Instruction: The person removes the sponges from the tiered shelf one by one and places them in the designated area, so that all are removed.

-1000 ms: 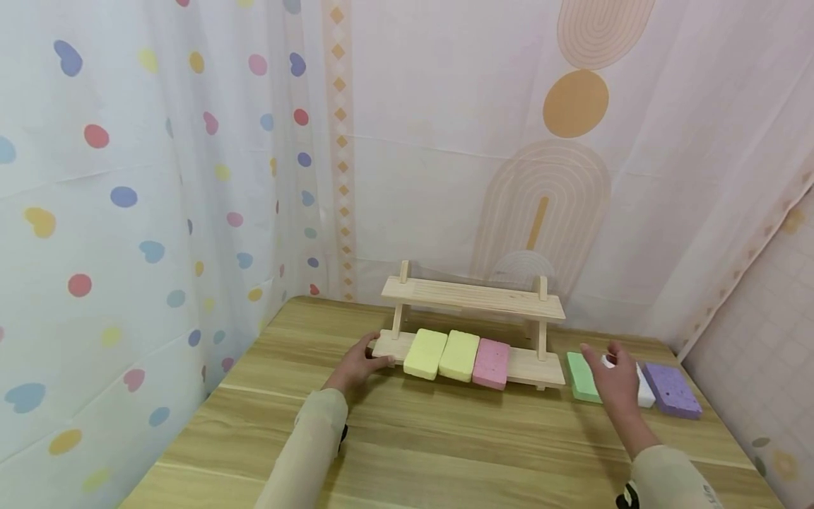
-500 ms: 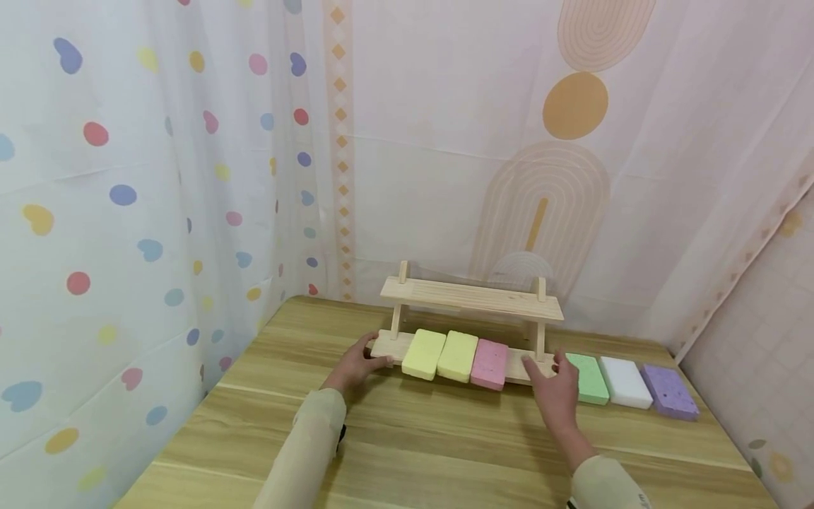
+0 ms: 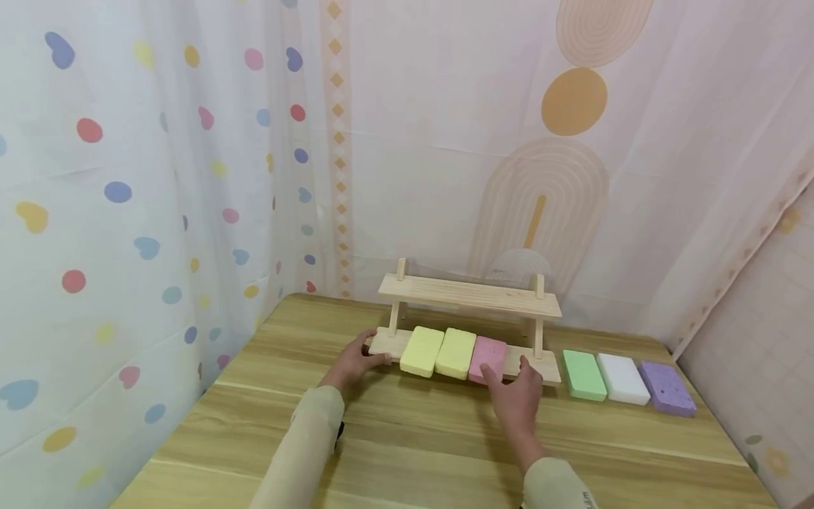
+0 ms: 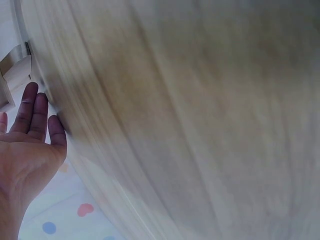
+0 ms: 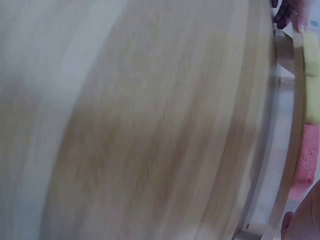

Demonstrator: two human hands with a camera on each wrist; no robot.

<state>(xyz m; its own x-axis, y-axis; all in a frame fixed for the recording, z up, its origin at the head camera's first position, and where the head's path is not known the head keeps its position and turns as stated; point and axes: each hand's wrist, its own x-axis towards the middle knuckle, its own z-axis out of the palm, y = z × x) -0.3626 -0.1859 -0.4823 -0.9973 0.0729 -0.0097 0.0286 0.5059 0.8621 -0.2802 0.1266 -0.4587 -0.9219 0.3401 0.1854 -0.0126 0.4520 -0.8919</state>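
A two-tier wooden display shelf [image 3: 470, 293] stands on the table. On its lower board lie two yellow sponges [image 3: 422, 351] [image 3: 456, 353] and a pink sponge [image 3: 487, 355], side by side and tilted over the front edge. My left hand [image 3: 350, 364] holds the left end of the lower board, thumb at its front edge and fingers round the end. Over the right part of that board is my right hand [image 3: 518, 399], thumb and fingers spread; its thumb overlaps the pink sponge's lower right corner. In the right wrist view, the pink sponge [image 5: 307, 152] appears just above that hand.
To the right of the shelf, a green sponge [image 3: 584, 375], a white sponge [image 3: 623, 378] and a purple sponge [image 3: 666, 387] lie in a row on the wood-grain table [image 3: 407, 452]. Patterned curtains [image 3: 432, 141] hang close behind the table and at its left.
My right hand has moved left from above the green and white sponges, past the shelf's right end, to the pink sponge. My left hand has stayed at the shelf's left end.
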